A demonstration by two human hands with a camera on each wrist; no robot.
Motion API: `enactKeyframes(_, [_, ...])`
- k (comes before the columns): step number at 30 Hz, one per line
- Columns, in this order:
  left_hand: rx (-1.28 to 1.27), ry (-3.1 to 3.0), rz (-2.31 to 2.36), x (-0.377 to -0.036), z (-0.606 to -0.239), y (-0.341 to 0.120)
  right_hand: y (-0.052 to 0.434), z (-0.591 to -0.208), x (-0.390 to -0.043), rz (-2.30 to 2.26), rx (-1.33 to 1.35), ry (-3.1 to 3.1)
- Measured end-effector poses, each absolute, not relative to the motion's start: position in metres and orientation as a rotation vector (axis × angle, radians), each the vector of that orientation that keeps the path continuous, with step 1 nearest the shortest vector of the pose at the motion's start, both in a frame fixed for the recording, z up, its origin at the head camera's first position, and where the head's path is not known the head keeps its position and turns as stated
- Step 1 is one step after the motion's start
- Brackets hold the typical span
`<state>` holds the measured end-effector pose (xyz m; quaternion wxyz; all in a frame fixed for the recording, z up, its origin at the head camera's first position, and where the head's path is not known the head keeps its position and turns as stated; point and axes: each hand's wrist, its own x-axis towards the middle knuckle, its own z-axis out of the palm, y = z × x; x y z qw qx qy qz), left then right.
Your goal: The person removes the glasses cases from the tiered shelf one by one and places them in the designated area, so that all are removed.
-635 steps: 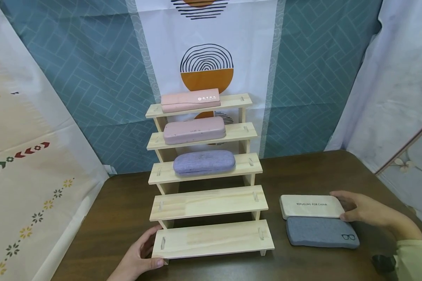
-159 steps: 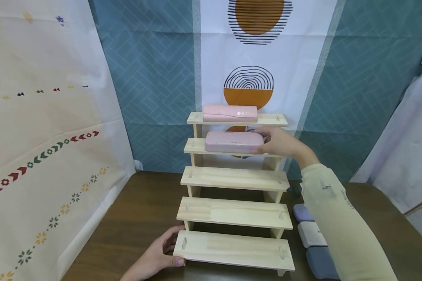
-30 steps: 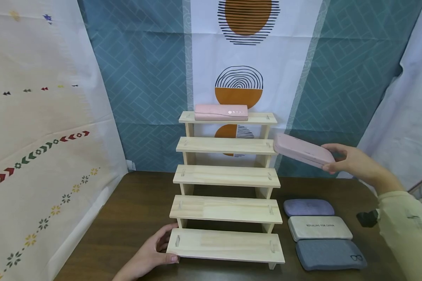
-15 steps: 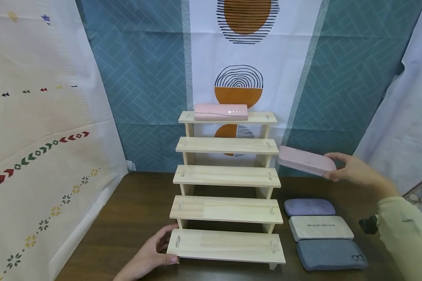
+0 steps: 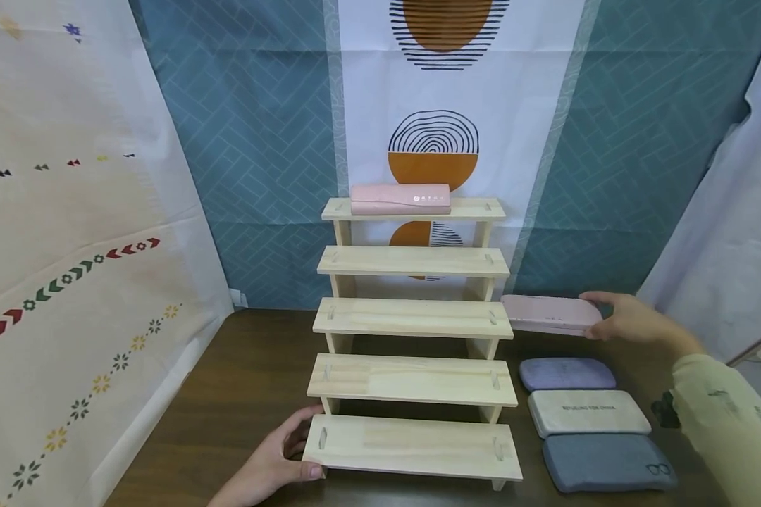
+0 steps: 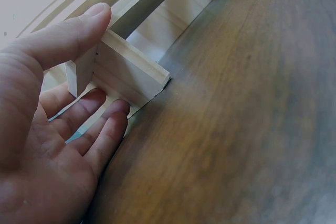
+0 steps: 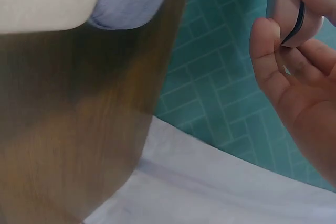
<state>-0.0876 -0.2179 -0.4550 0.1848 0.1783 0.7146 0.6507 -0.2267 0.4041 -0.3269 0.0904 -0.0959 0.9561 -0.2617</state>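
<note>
My right hand (image 5: 634, 324) pinches one end of a pink glasses case (image 5: 550, 314) between thumb and fingers, holding it level right of the stand. In the right wrist view only the end of that pink case (image 7: 295, 17) shows, with a dark seam. At the front left my left hand (image 5: 273, 458) grips the left end of the lowest step of a five-tier wooden display stand (image 5: 412, 447). The left wrist view has the thumb at the step's edge and the fingers curled at the side support (image 6: 123, 69). A lighter pink glasses case (image 5: 401, 200) lies on the top step.
On the dark wooden table (image 5: 228, 394), right of the stand, lie a purple glasses case (image 5: 567, 373), a white case with printed lettering (image 5: 588, 412) and a blue-grey case (image 5: 609, 462), in a row front to back. A patterned curtain (image 5: 266, 141) hangs behind.
The pink case left the second step from the top; over the last second my right hand has lowered and levelled it beside the stand. Earlier, the purple case moved from stand to table.
</note>
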Motion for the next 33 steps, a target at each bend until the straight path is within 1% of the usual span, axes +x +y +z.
enactKeyframes(10, [0.512,2.028,1.834,-0.089,-0.455,-0.218,0.407,-0.345,-0.24,-0.706,-0.273,2.792])
enactKeyframes(17, [0.533,1.955,1.856,-0.088,-0.457,-0.219,0.411,-0.357,-0.239,-0.801,-0.195,2.67])
enactKeyframes(28, [0.529,1.964,1.844,-0.088,-0.458,-0.22,0.418,-0.372,-0.247,-0.749,-0.264,2.655])
enactKeyframes(33, [0.515,1.963,1.845,-0.088,-0.459,-0.22,0.418,-0.376,-0.247,-0.791,-0.224,2.59])
